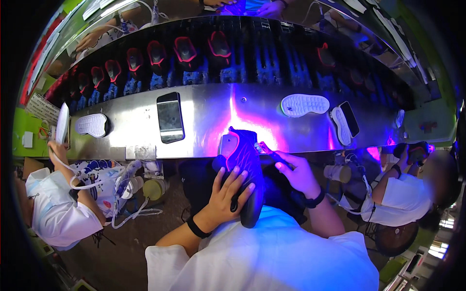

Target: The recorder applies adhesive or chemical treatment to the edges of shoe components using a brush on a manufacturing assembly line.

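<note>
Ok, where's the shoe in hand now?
In the head view, just right of centre, the shoe is at the bench edge, left hand on its left, right hand with tool at its right.

Over toward the left edge of the frame, I spot a pale sign (43,108) beside a green surface (22,124), with several rows of small dark print across its face. The rows slant down toward the right, and the characters are too small and blurred for me to read reliably.
</note>
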`<move>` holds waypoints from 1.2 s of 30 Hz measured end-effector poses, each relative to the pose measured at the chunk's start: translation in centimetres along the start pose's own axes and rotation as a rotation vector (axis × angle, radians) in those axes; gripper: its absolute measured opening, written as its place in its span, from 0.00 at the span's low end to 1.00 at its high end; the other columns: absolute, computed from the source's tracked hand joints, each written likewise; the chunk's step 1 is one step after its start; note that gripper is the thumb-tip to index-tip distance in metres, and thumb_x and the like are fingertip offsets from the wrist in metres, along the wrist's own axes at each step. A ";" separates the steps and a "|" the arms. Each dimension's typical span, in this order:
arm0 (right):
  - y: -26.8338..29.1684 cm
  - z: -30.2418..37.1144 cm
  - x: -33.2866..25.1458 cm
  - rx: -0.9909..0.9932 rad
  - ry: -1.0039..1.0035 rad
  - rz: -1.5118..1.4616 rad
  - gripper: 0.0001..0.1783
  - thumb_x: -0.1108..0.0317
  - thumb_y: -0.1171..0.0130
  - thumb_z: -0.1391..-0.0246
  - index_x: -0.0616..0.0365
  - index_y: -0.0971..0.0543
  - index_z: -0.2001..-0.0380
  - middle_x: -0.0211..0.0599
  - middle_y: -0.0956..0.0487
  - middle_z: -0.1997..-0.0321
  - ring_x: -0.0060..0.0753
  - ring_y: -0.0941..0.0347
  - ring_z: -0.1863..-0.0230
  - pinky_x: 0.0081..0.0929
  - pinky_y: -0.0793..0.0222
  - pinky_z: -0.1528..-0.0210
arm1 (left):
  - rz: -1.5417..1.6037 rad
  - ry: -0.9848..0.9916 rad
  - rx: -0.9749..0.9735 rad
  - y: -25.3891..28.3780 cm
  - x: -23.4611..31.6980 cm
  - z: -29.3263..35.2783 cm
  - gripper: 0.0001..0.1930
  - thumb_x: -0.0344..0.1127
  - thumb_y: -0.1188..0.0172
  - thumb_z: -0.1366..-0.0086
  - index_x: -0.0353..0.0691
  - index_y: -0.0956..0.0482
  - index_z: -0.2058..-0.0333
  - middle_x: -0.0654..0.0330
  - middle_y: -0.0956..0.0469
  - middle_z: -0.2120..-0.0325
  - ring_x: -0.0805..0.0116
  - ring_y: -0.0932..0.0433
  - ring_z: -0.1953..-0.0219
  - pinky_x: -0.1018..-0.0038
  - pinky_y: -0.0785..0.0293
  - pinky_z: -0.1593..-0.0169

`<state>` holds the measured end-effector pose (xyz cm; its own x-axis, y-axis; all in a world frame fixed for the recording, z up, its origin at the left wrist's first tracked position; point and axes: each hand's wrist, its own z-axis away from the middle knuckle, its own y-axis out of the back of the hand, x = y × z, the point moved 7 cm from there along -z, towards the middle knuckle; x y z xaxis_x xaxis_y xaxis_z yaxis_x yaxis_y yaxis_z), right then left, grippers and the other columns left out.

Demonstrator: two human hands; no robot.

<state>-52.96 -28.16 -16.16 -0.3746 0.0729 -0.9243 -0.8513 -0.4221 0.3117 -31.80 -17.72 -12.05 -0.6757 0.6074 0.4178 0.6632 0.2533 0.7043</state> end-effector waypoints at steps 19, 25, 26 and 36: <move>1.7 4.4 -0.4 -0.120 -0.134 -0.197 0.24 0.69 0.38 0.35 0.59 0.23 0.37 0.23 0.20 0.62 0.16 0.28 0.64 0.21 0.28 0.57 | -0.048 -0.003 -0.058 -0.8 1.3 -2.5 0.26 0.36 0.38 0.41 0.39 0.22 0.42 0.40 0.28 0.39 0.41 0.30 0.34 0.39 0.44 0.31; 3.6 8.1 -2.5 -0.131 -0.104 -0.228 0.24 0.68 0.38 0.35 0.58 0.23 0.37 0.24 0.20 0.67 0.14 0.27 0.68 0.18 0.30 0.63 | -0.073 0.033 -0.072 -1.0 2.7 -4.7 0.30 0.39 0.36 0.41 0.36 0.26 0.39 0.40 0.30 0.39 0.40 0.33 0.32 0.40 0.46 0.30; 3.7 8.3 -2.5 -0.125 -0.099 -0.236 0.24 0.68 0.38 0.35 0.58 0.23 0.37 0.24 0.20 0.67 0.14 0.27 0.68 0.18 0.30 0.63 | -0.092 0.041 -0.063 -1.0 2.9 -5.0 0.32 0.40 0.35 0.41 0.35 0.26 0.39 0.40 0.30 0.39 0.39 0.33 0.32 0.41 0.46 0.29; 5.2 10.9 -1.3 -0.051 -0.076 -0.320 0.25 0.71 0.38 0.36 0.59 0.24 0.37 0.24 0.22 0.68 0.15 0.28 0.67 0.19 0.30 0.62 | -0.181 0.080 -0.065 -2.1 4.9 -8.8 0.37 0.43 0.32 0.45 0.33 0.28 0.38 0.40 0.29 0.40 0.43 0.30 0.35 0.42 0.45 0.30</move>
<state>-60.90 -20.59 -10.99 -0.1193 0.2756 -0.9538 -0.9113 -0.4116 -0.0050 -39.36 -21.86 -6.43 -0.8071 0.4937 0.3238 0.5084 0.3025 0.8062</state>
